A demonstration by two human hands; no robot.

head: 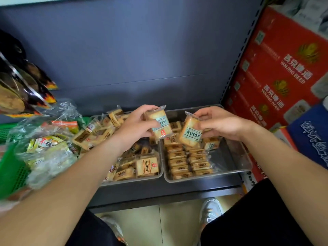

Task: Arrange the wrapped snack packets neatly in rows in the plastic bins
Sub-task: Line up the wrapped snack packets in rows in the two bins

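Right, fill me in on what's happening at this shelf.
A person is sorting snack packets into two clear bins. The left hand holds one packet, the right hand another. The right bin has neat rows at its front; the left bin is still a jumble.

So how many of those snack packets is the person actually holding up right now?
2. One packet is in the left hand, above the left bin; the other packet is in the right hand, above the right bin. None seem hidden.
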